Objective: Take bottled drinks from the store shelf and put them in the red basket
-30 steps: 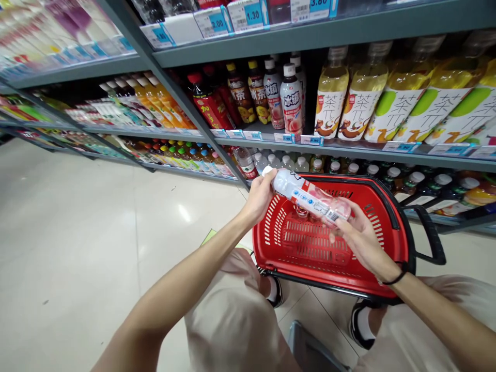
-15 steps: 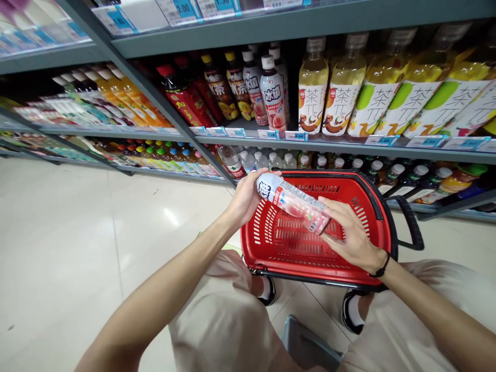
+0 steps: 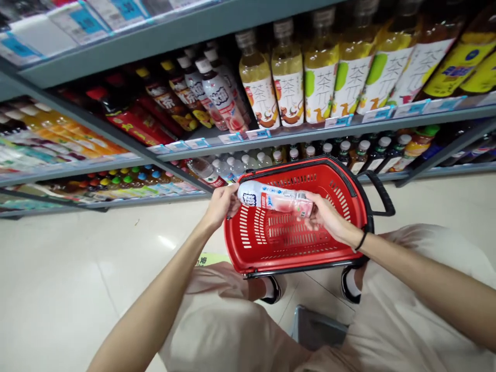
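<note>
I hold a pink-and-white drink bottle (image 3: 276, 199) lying sideways over a red shopping basket (image 3: 349, 206). My left hand (image 3: 222, 204) grips the cap end of the bottle, fingers closed round it. My right hand (image 3: 324, 217) grips the bottom end, fingers curled beneath, a black band on its wrist. The basket stands on the floor between my knees and shows no goods inside. Matching pink bottles (image 3: 222, 98) stand on the shelf above.
Grey shelving (image 3: 294, 135) runs across the view, packed with tea and juice bottles (image 3: 321, 82). A lower shelf holds capped bottles (image 3: 364, 152) right behind the basket. Glossy floor tiles (image 3: 77, 268) spread to the left. A grey stool edge (image 3: 318, 328) shows under me.
The bottle has turned in my hands so its label faces differently and it lies flatter. The view has tilted and the basket now sits further left and lower.
</note>
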`<state>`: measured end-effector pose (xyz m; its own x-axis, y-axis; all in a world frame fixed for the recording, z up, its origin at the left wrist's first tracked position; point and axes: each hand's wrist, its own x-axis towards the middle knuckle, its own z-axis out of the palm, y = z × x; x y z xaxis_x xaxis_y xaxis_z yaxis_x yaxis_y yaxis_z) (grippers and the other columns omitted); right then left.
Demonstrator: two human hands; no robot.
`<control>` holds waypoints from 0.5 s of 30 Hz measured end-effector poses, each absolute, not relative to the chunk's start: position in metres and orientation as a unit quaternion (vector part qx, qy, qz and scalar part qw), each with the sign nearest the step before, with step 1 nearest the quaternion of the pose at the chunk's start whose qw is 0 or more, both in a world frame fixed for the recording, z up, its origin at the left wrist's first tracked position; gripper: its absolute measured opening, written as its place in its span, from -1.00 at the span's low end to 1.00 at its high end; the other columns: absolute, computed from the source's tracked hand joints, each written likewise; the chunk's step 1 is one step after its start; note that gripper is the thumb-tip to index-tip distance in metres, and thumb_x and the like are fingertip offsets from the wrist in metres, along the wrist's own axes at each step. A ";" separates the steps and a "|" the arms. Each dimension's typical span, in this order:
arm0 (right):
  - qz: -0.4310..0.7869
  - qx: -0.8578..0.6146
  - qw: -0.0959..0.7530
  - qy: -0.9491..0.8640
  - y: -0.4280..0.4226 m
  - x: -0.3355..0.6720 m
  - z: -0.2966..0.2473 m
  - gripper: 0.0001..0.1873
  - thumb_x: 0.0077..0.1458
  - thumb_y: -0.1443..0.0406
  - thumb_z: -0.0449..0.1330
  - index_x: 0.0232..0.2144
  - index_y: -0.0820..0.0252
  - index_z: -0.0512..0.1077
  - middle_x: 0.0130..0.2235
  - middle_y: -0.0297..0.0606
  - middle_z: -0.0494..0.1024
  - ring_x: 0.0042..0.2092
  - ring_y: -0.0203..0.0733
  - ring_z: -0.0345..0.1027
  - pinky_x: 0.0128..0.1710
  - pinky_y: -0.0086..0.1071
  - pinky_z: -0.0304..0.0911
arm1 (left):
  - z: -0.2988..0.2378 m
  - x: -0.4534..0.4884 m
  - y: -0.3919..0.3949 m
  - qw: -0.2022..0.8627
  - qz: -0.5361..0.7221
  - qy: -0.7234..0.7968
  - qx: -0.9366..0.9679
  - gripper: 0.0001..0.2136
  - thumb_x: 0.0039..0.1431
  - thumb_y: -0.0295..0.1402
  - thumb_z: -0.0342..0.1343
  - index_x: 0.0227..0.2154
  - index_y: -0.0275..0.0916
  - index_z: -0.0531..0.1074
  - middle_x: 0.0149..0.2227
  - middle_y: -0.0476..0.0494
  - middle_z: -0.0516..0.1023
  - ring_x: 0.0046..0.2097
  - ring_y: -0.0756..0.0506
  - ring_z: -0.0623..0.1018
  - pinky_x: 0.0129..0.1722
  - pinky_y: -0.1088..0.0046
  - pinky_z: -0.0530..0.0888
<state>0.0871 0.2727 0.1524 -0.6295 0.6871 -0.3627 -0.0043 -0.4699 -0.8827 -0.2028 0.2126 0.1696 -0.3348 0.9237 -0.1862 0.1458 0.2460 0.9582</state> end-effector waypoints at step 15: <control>0.212 -0.433 -0.241 -0.843 0.332 0.137 0.178 -0.64 0.27 0.47 0.13 0.06 0.54 0.53 0.09 0.32 0.55 0.17 0.28 0.47 0.09 -0.02 0.38 | 0.110 -0.066 0.289 0.112 -0.103 0.664 0.732 -0.56 0.40 -0.10 0.02 -0.23 -0.45 0.59 -0.23 -0.56 0.64 -0.11 -0.40 0.67 -0.14 0.23 0.47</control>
